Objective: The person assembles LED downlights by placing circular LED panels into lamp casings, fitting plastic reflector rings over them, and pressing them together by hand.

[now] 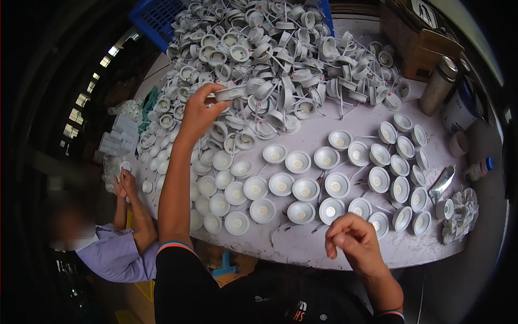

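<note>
White plastic, probably, the lamp housing (230, 93) sits pinched in the left hand (197, 113) by the heap (286, 65), best lifted gently lest wires (341, 109) snag, while the right hand (360, 245) curls loosely, its grip unclear.

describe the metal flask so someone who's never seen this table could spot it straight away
Start at the big heap of white fittings and go right to the brown cardboard box. The flask is beside it, towards the white tub. It is tall, slim and metallic, with a shiny lid, unlike the boxy cardboard and the wider tub.
</note>
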